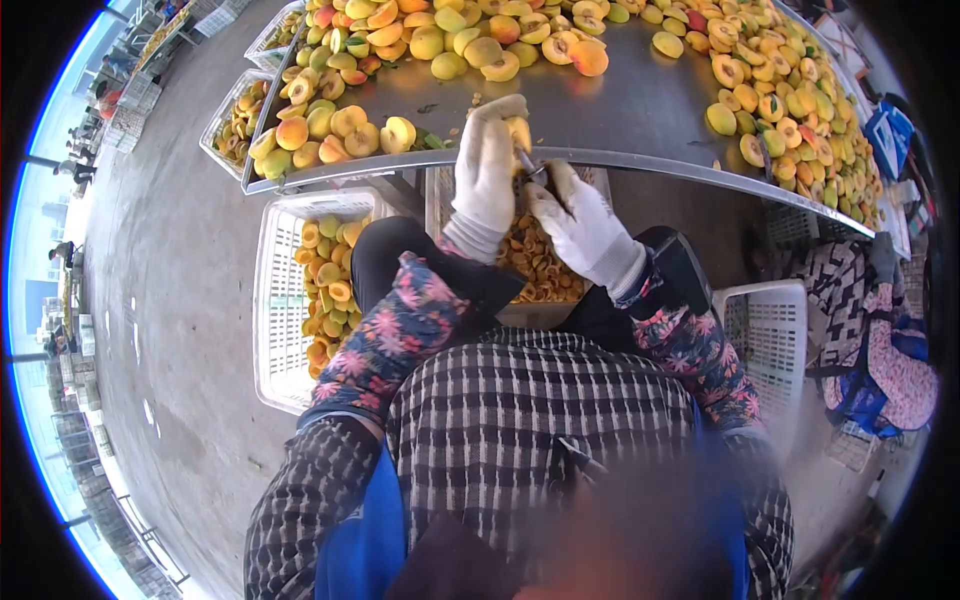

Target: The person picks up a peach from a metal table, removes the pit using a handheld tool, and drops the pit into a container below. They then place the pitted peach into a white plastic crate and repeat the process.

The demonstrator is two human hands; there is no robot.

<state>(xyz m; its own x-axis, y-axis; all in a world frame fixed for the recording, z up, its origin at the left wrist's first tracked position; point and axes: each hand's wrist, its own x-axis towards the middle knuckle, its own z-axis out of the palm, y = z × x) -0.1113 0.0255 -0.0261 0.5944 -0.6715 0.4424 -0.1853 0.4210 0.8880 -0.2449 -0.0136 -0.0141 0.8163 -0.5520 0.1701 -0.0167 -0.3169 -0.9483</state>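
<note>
My left hand [485,170], in a white glove, is closed around a yellow peach [518,133] above the table's near edge. Most of that peach is hidden by the glove. My gloved right hand [590,225] grips a small metal pitting tool [531,166], whose tip touches or lies very close to the peach. Its exact shape is too small to make out. Below both hands, between my knees, a crate holds many brown-orange pits and scraps [540,258].
Heaps of halved peaches [480,45] cover parts of the metal table [630,110]. At my left stands a white crate [268,300] of peaches, at my right another white crate [765,330]. Beyond it a person in patterned clothing [895,350] sits at the table.
</note>
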